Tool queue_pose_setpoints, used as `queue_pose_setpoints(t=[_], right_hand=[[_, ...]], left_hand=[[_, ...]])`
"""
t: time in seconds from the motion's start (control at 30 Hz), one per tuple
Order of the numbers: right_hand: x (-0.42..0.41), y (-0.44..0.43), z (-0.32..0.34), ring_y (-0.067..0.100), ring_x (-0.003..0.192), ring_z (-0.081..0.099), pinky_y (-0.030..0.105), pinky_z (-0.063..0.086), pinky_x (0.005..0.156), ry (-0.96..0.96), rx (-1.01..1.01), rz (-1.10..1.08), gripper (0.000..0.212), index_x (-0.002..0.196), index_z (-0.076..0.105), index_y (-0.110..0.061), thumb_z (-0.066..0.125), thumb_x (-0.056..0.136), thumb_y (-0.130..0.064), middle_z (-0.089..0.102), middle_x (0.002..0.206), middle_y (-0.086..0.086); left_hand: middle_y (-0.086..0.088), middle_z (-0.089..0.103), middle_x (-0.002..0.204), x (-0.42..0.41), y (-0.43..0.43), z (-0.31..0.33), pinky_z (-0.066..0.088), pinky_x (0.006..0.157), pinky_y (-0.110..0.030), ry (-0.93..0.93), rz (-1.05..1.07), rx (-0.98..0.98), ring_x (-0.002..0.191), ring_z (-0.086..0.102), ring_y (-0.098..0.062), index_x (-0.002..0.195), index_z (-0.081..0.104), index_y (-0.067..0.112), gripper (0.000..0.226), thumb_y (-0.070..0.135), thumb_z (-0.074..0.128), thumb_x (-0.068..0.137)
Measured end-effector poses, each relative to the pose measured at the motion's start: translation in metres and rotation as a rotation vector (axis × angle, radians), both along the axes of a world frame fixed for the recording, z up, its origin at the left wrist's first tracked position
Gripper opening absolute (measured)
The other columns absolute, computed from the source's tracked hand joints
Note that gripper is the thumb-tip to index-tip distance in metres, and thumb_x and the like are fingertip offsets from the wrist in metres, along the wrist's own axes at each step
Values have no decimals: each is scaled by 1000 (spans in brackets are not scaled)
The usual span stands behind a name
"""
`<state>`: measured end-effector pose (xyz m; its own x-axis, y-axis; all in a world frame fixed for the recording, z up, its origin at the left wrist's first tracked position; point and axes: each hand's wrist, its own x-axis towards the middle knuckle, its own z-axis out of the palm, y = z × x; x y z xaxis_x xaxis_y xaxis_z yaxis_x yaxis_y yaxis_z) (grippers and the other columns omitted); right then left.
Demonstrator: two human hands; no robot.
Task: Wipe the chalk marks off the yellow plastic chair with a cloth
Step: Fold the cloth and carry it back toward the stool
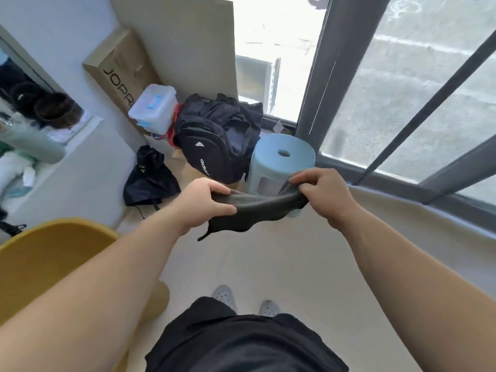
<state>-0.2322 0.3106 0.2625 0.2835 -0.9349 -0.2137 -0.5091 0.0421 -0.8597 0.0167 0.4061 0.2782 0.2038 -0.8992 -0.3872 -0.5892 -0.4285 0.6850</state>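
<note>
Left hand (204,202) and right hand (322,194) stretch cloth (252,210) left-to-right

Dark cloth (255,210) stretched between both hands above pale floor (281,259).

Left hand (204,202) and right hand (322,191) each clenched on one end, held out in front. Yellow chair (45,259) at lower left, apart from cloth. Beyond hands: light blue stool (281,159), black backpack (212,154), clear storage box (154,108).
</note>
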Motion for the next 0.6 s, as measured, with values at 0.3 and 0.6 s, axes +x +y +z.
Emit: queue_pose_setpoints(t=[0.3,0.6], right_hand=[[2,-85,-19,20,112,58,27,41,93,566,-193,413,15,92,79,-17,75,80,-10,69,112,-5],[14,-198,-33,22,91,70,36,61,86,-83,334,-235,15,103,73,-7,72,89,-3,74,99,15]], left_hand=[[0,49,97,-6,-108,-34,43,70,-28,-408,-77,-252,84,54,-20,84,78,17,12,11,69,80],[-3,71,86,75,-236,-55,51,72,-33,533,101,-13,79,65,-24,85,73,14,3,16,72,83]])
